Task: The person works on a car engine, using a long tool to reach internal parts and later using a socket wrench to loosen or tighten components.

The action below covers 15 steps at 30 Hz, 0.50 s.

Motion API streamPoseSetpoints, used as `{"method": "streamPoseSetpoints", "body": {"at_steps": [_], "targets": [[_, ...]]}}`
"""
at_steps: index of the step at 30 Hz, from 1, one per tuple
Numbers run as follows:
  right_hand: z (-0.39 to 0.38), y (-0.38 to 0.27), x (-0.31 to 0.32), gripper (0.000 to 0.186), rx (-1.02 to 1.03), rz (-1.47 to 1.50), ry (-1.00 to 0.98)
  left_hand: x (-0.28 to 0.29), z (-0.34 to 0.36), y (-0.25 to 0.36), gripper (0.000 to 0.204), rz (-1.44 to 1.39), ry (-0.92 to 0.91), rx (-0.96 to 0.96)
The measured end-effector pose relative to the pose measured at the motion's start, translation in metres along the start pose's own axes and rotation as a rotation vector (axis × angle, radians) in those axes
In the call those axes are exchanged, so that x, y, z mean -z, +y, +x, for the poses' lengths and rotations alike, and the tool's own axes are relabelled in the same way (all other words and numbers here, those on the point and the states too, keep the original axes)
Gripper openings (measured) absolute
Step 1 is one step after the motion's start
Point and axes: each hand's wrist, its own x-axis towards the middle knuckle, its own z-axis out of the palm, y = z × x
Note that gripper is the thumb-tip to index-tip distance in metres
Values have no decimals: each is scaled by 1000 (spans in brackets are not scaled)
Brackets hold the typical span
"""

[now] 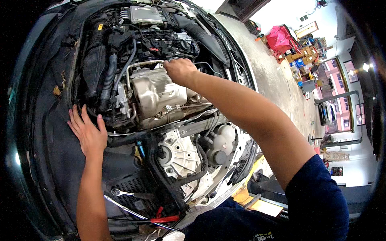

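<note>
My left hand (90, 134) lies with fingers spread on the black plastic panel (60, 148) at the left of the engine bay. Across the engine, my right hand (181, 71) is closed, its fingertips down at the upper edge of a silver metal heat shield (155, 94). What those fingers hold, if anything, is hidden. A thin metal pipe (144, 62) runs along the top of the shield up to the fingertips. Left of the shield stands a grey corrugated hose (108, 82).
A ratchet (124, 193), a long silver rod (128, 209) and a red-handled tool (165, 219) lie low on the black panel. A blue tool (140, 149) sits by the black hose. A white coolant tank (223, 142) is nearer me. Boxes (307, 54) stand beyond the car.
</note>
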Motion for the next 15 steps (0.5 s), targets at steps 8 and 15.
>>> {"method": "streamPoseSetpoints", "body": {"at_steps": [8,15], "targets": [[9,-12,-4,34,-314,294,-16,3,-2,-2,54,10,-20,31],[15,-4,4,23,218,-212,-95,5,1,4,54,-34,-22,27]]}}
